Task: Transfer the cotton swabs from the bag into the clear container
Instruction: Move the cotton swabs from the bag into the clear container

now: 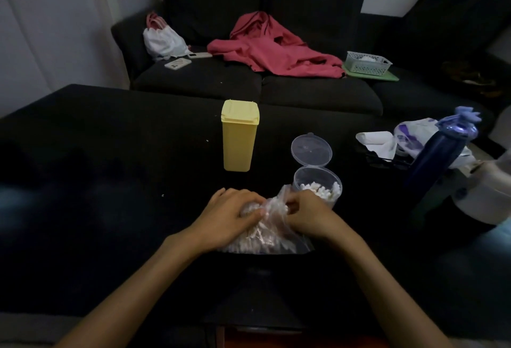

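Table (pixel 110 154) black. Sofa (pixel 304 93) black. Yellow lidded box (pixel 239 137) at 12 o'clock; white cotton swabs (pixel 320 190) in clear container (pixel 318 181). Pink-red garment (pixel 271 49).

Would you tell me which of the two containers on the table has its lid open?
The clear round container beside the right hand; its hinged lid stands up, while the yellow container is closed.

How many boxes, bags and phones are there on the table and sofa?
Boxes with lids: 2, the yellow box and the clear container.
Baskets: 1, the white basket.
Bags: 3, the swab bag, the white bag, the purple-and-white bag.
Phones: 2, one phone, another phone.
Total: 8.
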A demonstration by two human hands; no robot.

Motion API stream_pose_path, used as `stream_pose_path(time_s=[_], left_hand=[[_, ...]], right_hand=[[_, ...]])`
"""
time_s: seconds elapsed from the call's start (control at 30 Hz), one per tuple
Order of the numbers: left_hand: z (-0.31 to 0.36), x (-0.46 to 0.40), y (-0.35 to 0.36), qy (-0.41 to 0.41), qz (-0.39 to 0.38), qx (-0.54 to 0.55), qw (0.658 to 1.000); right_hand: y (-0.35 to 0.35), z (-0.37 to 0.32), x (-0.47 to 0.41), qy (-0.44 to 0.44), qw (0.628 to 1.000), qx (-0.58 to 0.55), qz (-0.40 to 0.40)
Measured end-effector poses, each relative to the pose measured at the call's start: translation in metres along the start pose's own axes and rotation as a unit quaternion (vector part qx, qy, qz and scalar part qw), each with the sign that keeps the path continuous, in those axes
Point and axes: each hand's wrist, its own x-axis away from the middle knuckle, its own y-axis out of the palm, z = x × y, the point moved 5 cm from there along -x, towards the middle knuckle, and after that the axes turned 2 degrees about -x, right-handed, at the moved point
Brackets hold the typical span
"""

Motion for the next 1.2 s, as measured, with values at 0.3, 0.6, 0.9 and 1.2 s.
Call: stream_pose_path(time_s=[0.3,0.6,0.9,1.2], left_hand=[[-0.005,-0.006,-0.006,-0.015,0.011,0.062,0.998],[-0.003,-0.005,-0.002,0.002,-0.011,-0.007,1.0],[0.004,-0.005,-0.003,0.026,-0.02,-0.015,0.999],[0.013,-0.006,-0.022,0.053,0.012,-0.165,0.985]], right_hand=[[-0.007,0.009,-0.002,0.031,0.998,-0.057,-0.012],[-0.005,0.006,-0.004,-0.005,0.998,-0.062,-0.013],[-0.011,0.005,0.0,-0.001,0.998,-0.065,-0.027],[-0.014,-0.014,0.001,-0.059,0.997,0.022,0.047]])
